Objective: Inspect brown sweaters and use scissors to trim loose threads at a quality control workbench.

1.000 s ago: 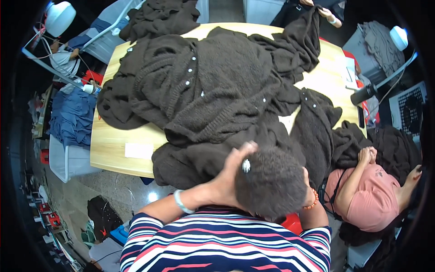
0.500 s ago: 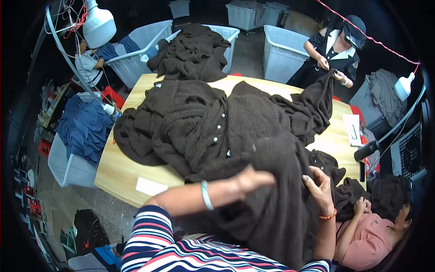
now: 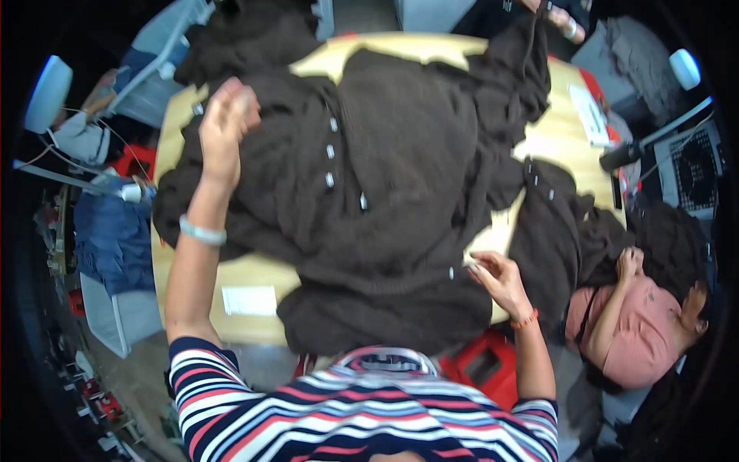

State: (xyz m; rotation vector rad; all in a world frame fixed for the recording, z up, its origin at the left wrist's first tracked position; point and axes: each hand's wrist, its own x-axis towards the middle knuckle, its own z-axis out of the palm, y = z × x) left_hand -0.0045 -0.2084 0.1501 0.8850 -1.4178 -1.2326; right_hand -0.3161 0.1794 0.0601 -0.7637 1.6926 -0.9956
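Observation:
Dark brown knitted cardigans point(image 3: 408, 131) lie heaped over the middle of the table, some with white buttons down their edges. My left hand point(image 3: 227, 127) is stretched to the far left above the heap, blurred by motion, so its fingers cannot be read. Near the front, my right hand point(image 3: 500, 283) has its thumb and forefinger together at the edge of a brown cardigan point(image 3: 385, 266), beside a white button. Part of that cardigan hangs over the near table edge.
A white paper point(image 3: 249, 300) lies on the pale wooden table point(image 3: 265, 333). Blue garments point(image 3: 113, 239) fill a bin at left. A co-worker in pink point(image 3: 635, 323) sits at right; another person's hands point(image 3: 566, 23) hold brown knitwear at the far right. A red stool point(image 3: 493, 366) stands close in front.
My left hand has swung from the front middle to the far left. My right hand has shifted slightly left and up, and the lifted cardigan now lies lower and flatter. The view has tilted downward.

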